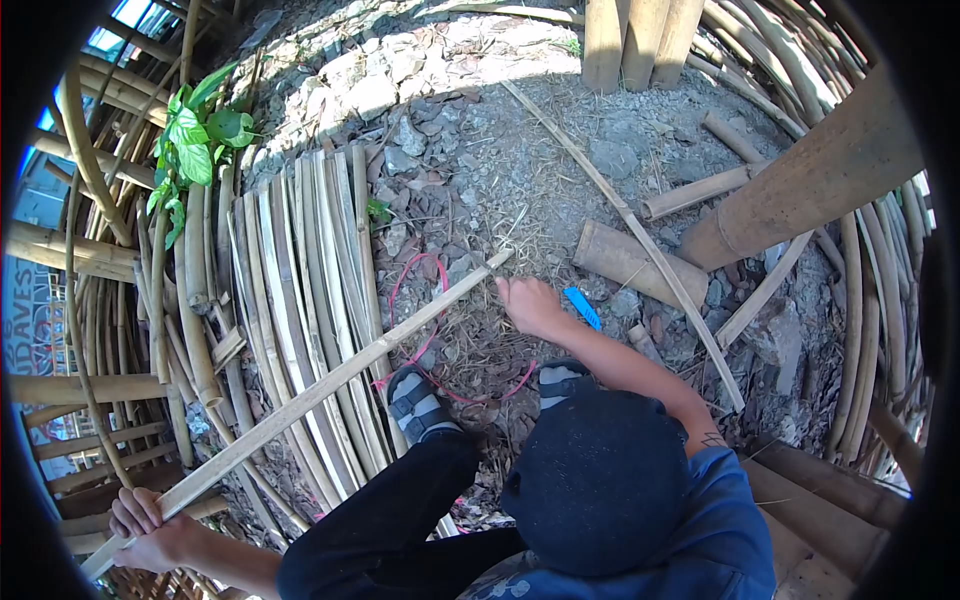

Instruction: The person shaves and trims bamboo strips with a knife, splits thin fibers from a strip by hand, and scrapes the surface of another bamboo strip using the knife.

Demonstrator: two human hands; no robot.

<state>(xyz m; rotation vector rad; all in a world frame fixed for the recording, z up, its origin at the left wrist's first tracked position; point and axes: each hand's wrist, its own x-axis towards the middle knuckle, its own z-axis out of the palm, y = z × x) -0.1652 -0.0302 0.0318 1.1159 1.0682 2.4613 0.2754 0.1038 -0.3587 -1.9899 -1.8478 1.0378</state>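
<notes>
A long split bamboo strip (345, 368) runs diagonally from the lower left to the middle of the view. My left hand (150, 530) is wrapped around its lower end. Close to the strip's far end, my right hand (530, 305) is closed, its fingers bent; a small dark bit shows at the fingertips, too small to name. A blue ridged object (582, 308), perhaps a cutter handle, lies on the ground just right of my right hand. Pink string (425, 258) loops over the ground under and around the strip.
Many split bamboo strips (320, 300) lie side by side at left. Cut bamboo pieces (640, 265) and another long strip (625, 210) rest on rubble at right. A thick bamboo post (800, 180) stands there. Bamboo fencing (95, 400) and a leafy plant (190, 140) are at left.
</notes>
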